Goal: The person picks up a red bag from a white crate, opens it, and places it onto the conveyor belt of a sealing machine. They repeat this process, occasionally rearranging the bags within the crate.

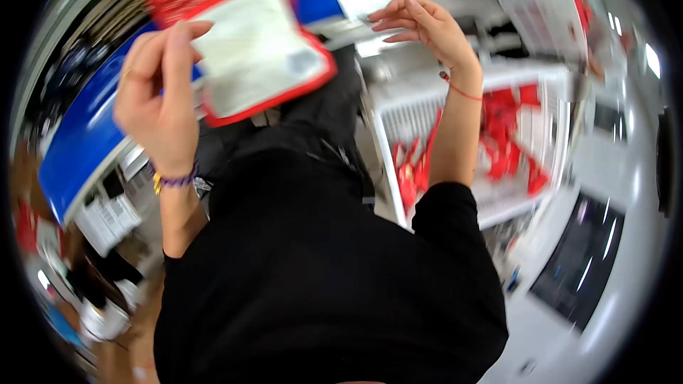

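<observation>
A red-edged flat pouch (252, 53) with a pale, see-through-looking panel is pinched at its left edge by my left hand (158, 92). Its printed red top part is blurred. My right hand (425, 27) is off to the right of the pouch, fingers stretched out and slightly bent, with nothing seen in it. Beneath my right forearm stands a white slatted crate (555, 92), and several red packets (501, 139) lie loosely inside it. My forearm hides part of these packets.
A blue curved surface (82, 153) runs along the left, with a white printed sheet (108, 224) below it. At the upper right is another white crate (537, 7). A dark rectangular panel (580, 259) sits in a pale surface at the right.
</observation>
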### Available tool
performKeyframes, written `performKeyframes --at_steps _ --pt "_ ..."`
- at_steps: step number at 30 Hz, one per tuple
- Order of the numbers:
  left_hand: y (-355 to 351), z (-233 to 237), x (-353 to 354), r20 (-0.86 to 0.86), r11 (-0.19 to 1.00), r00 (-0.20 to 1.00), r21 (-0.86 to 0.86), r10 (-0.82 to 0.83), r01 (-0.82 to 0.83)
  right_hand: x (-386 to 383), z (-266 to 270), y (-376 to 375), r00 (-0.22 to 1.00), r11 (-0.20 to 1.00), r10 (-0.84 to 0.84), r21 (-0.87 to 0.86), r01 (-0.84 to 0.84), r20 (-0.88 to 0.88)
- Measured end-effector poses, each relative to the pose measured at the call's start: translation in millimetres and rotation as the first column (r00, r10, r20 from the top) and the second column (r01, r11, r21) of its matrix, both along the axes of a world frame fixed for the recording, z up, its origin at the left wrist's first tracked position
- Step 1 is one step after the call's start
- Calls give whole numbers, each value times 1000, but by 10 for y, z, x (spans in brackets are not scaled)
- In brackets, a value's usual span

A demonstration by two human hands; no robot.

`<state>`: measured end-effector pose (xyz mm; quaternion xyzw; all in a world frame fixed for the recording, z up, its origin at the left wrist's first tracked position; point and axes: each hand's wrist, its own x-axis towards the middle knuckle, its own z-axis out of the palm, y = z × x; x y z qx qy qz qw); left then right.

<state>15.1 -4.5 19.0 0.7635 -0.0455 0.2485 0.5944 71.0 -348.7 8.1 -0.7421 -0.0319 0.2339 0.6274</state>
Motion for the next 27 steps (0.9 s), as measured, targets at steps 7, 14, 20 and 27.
performKeyframes --at_steps 7,14,20,27 --pt "-760 34 -60 -236 816 785 -69 -572 574 -2944 -1667 -2573 999 658 29 -753 4 30" --pt "-972 48 -137 -225 701 699 86 -679 708 -4089 -2748 -1900 59 71 -981 -59 996 -187" --pt "-805 -191 -140 -341 739 722 104 -602 665 -4152 -3693 -2600 -487 -541 -598 -127 831 -636" --pt "-992 -216 -57 -329 715 700 95 -634 693 -3546 -2809 -2176 -491 -511 -809 -24 859 -324"
